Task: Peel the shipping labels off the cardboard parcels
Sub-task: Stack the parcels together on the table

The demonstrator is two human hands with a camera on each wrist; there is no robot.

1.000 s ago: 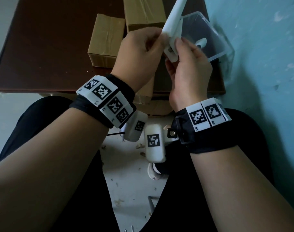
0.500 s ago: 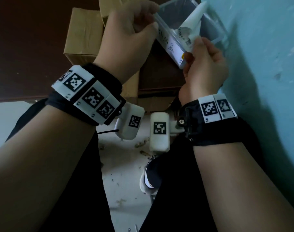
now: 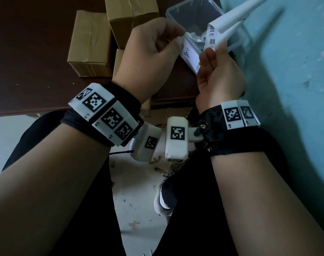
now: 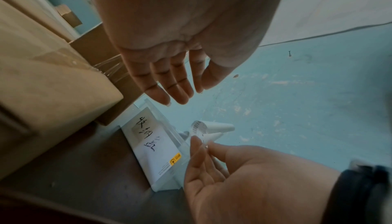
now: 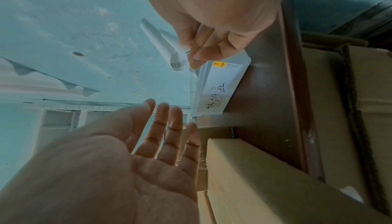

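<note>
Brown tabletop [image 3: 37, 58] against a teal wall [image 3: 295, 52], cardboard parcels [image 3: 91, 45] stacked on it. Right hand [image 3: 220, 78] pinches a peeled, curled shipping label [image 3: 229, 24] over a clear plastic bin [image 3: 190, 13]. Left hand [image 3: 148, 58] hovers beside the bin, fingers [image 4: 169, 85] extended, holding nothing.

Handwritten "收纳盒" on the clear bin's white label [image 4: 151, 145]; barcodes unreadable.
</note>
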